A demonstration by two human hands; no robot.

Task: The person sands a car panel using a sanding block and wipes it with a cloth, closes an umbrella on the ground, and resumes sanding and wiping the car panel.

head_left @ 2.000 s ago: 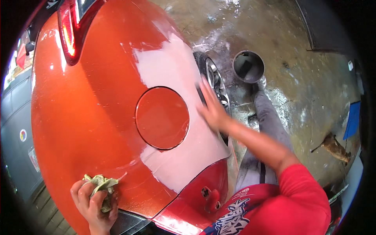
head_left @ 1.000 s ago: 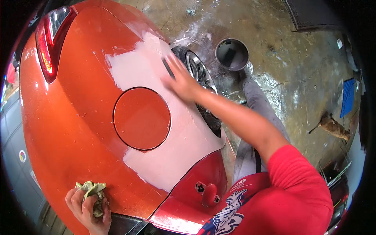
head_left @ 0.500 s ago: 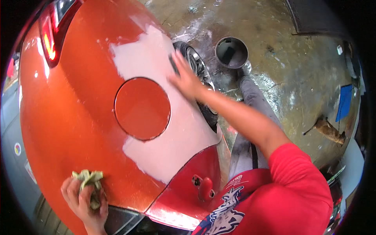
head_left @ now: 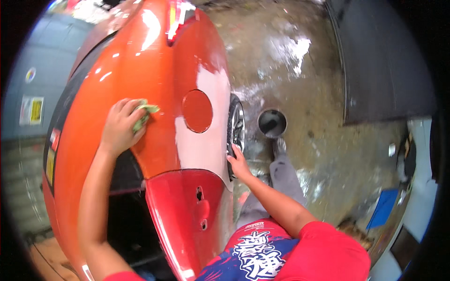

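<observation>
My left hand (head_left: 123, 126) is closed round a crumpled yellow-green cloth (head_left: 145, 112), on the orange upper body of the car (head_left: 159, 65). By the wheel, my right hand (head_left: 240, 163) has its fingers bent round a small dark block (head_left: 230, 151), mostly hidden by the hand and merging with the tyre behind it. A pale pinkish-white patch (head_left: 199, 152) covers the side panel beside that hand, around part of the round fuel door (head_left: 197, 111). Below the patch lies the red door (head_left: 183, 196) with its handle (head_left: 202, 210).
A dark round bucket (head_left: 272, 124) stands on the wet, shiny floor (head_left: 318, 89), close to my foot. The car's wheel (head_left: 236, 124) is under the side panel. Farther right are a large dark panel (head_left: 375, 70), a blue sheet (head_left: 382, 208) and a brown animal (head_left: 354, 230), partly hidden.
My right hand has moved off the pale patch, down beside the wheel. My left hand has carried the cloth farther up the orange body. The view has shifted, with more of the car showing.
</observation>
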